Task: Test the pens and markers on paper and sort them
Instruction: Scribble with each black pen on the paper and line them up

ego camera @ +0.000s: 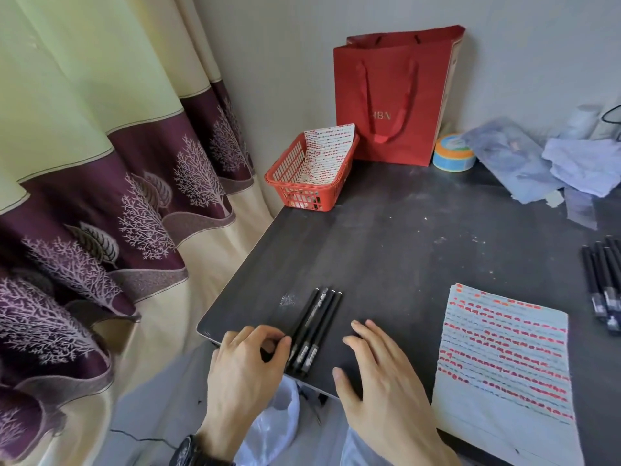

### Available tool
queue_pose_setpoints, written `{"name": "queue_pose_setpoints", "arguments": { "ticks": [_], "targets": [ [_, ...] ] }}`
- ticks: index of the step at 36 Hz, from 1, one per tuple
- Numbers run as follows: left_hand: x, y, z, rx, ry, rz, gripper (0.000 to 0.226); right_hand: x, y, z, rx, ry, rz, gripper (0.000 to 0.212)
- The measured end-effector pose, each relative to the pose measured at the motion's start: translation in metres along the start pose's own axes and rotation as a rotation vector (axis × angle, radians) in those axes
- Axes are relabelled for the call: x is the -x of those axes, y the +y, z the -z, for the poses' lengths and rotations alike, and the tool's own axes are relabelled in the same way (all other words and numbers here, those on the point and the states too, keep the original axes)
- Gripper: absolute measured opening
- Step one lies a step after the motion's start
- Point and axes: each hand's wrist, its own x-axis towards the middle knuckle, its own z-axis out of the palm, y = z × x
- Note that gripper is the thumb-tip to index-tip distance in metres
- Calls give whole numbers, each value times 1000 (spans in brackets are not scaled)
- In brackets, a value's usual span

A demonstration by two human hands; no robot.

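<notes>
Looking at the near-left corner of the dark table [403,237]: four black pens [316,326], as far as I can count, lie side by side and touching, near ends toward the person, far ends angled away to the right. Left hand [247,364] sits just left of them. Its fingers [280,339] are bent and bunched together, tips against the outermost pen near its near end. Can't tell whether that's a pinch or only contact. Black watch [190,452] on that wrist.

Right hand [378,378] lies flat on the table just right of the pens, not touching them. Its fingers [364,331] are straight, slightly spread, holding nothing. The pens sit between the two sets of fingertips.

Test paper [504,361] lies near the right-hand fingers on their right, not under them, covered in rows of red and green dashes. Second bunch of black pens [605,284] is past the paper at the frame edge, well apart from both hands.

Ahead of the fingers, on the far side of the table:
- red mesh basket [304,196] with another marked sheet [331,149] curled inside
- red paper bag [389,95] upright against the wall
- tape roll [453,154] just beside the bag
- crumpled plastic and cloth [524,163] beyond that

Patterned curtain [100,169] hangs left of the left hand. White plastic bag [279,415] sits below the table edge, between the wrists.
</notes>
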Motion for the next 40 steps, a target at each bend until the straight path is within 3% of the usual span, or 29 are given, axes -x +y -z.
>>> {"name": "queue_pose_setpoints", "arguments": {
  "ticks": [12,18,26,30,36,40],
  "targets": [
    [-5,1,-3,-9,-36,-27,6,-1,-2,1,-47,0,-16,40],
    [-9,7,5,-8,-66,-38,5,-4,-4,18,-227,-192,-28,43],
    [-24,87,-5,23,-107,-206,14,4,51,110,-481,-81,-274,38],
    [-23,150,-29,60,-150,-385,14,29,112,152,-269,65,-397,27],
    [-18,253,-80,-13,-325,-705,24,80,185,179,163,91,-546,43],
    [-10,317,-111,62,-461,-751,27,99,206,172,223,139,-608,43]
  ]
}}
